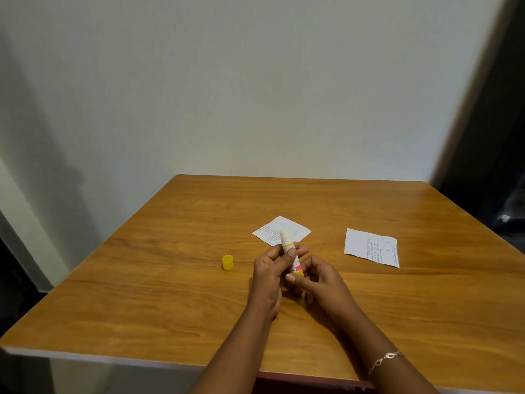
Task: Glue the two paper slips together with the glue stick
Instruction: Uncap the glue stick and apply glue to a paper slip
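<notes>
Reaching in over the near edge of the bench (142,294), both forearms angle inward and meet above its middle. A silver bracelet (385,361) circles the right wrist. The left hand (268,270) grips the barrel of the glue stick (290,253), fingers (301,250) curled round it. The right hand (322,275) pinches the stick's yellow base end between thumb and curled fingers. The stick is uncapped and tilted, its white tip pointing away from the person. Its yellow cap (227,262) stands on the bench left of the glue stick, apart from the hands. Just beyond the stick's tip one printed paper slip (301,229) lies flat. The second slip (372,247) lies well to the stick's right, apart from the first. Open wood stretches wide to the stick's left and beyond it to the far edge, which meets a pale wall (255,95).
</notes>
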